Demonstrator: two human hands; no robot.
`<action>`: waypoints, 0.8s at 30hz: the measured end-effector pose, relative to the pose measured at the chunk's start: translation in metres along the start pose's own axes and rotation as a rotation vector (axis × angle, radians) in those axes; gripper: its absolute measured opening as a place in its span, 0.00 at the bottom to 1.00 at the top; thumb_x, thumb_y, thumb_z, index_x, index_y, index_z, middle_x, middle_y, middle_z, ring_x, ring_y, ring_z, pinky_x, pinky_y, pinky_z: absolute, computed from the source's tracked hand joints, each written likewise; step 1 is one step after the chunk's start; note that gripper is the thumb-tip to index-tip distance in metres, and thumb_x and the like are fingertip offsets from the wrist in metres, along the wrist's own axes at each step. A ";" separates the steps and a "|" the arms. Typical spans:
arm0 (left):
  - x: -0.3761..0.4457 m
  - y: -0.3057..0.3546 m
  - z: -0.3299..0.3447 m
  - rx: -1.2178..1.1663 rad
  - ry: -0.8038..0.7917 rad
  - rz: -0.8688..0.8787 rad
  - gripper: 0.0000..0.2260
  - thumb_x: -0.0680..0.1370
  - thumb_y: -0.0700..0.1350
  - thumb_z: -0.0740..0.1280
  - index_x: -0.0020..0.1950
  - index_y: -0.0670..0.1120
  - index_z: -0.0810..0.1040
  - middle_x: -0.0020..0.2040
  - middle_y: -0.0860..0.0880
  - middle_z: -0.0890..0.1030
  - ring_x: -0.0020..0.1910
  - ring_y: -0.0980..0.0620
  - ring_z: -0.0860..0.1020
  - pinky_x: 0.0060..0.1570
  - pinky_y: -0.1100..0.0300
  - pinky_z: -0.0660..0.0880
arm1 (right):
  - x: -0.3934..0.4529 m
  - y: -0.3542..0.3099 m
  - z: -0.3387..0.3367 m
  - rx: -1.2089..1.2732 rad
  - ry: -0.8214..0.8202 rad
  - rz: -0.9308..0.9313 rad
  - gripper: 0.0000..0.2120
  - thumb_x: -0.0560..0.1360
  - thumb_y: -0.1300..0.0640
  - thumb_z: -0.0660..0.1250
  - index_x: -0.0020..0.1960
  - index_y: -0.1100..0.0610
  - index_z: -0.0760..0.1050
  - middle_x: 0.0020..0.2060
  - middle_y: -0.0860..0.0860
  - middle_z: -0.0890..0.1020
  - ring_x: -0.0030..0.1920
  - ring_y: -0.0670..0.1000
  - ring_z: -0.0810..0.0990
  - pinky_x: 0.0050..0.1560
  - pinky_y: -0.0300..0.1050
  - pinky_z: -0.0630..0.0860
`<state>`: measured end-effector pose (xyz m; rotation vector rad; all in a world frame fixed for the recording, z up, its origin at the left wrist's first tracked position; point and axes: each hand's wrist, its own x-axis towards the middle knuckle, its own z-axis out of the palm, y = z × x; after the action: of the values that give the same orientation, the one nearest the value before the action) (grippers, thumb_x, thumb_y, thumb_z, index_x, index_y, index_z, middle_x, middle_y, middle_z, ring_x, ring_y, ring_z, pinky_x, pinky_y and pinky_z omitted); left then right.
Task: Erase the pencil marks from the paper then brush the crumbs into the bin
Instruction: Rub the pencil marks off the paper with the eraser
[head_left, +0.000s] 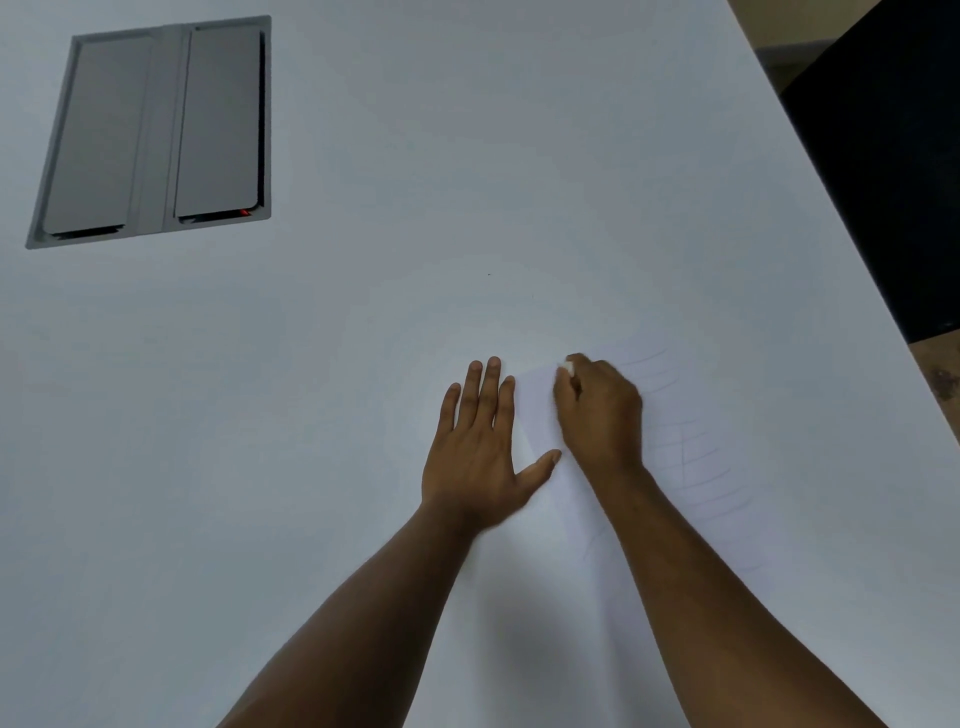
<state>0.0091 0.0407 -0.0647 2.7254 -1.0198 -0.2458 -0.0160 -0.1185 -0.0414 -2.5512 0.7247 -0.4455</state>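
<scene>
The paper (691, 467) lies flat on the white table (363, 338), toward its right side and close in front of you, with faint curved pencil marks (701, 478) showing across its right half. Your right hand (597, 410) rests on the sheet's upper left part, fingers curled round a small white eraser (567, 368) whose tip peeks out past your knuckles and sits at the paper. Just beside it, your left hand (480, 447) lies palm down with fingers straight and slightly spread, the thumb reaching onto the paper's left edge. Well apart, at the far left of the table, a grey hatch (156, 130) with two flaps is set into the surface.
</scene>
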 end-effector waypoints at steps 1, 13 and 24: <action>0.000 0.000 0.000 -0.003 0.003 -0.001 0.43 0.80 0.72 0.46 0.84 0.43 0.49 0.84 0.44 0.44 0.83 0.46 0.39 0.81 0.45 0.45 | 0.003 0.000 -0.001 0.020 0.013 0.027 0.08 0.80 0.58 0.65 0.49 0.61 0.81 0.37 0.54 0.83 0.36 0.52 0.81 0.39 0.37 0.71; 0.001 -0.002 -0.001 0.015 -0.017 0.008 0.43 0.80 0.72 0.47 0.84 0.43 0.47 0.84 0.44 0.42 0.83 0.46 0.38 0.81 0.45 0.43 | -0.010 -0.014 0.006 0.012 -0.097 -0.087 0.10 0.80 0.57 0.65 0.54 0.61 0.82 0.41 0.54 0.84 0.39 0.52 0.82 0.41 0.40 0.75; 0.000 -0.002 0.000 -0.014 -0.006 0.007 0.42 0.80 0.72 0.46 0.84 0.43 0.48 0.84 0.44 0.44 0.83 0.46 0.39 0.81 0.44 0.47 | -0.016 -0.012 -0.001 0.132 -0.059 -0.018 0.11 0.80 0.57 0.67 0.60 0.59 0.81 0.49 0.52 0.84 0.46 0.48 0.82 0.47 0.31 0.72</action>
<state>0.0103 0.0424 -0.0657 2.7096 -1.0252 -0.2593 -0.0244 -0.1012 -0.0373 -2.4387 0.6301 -0.4076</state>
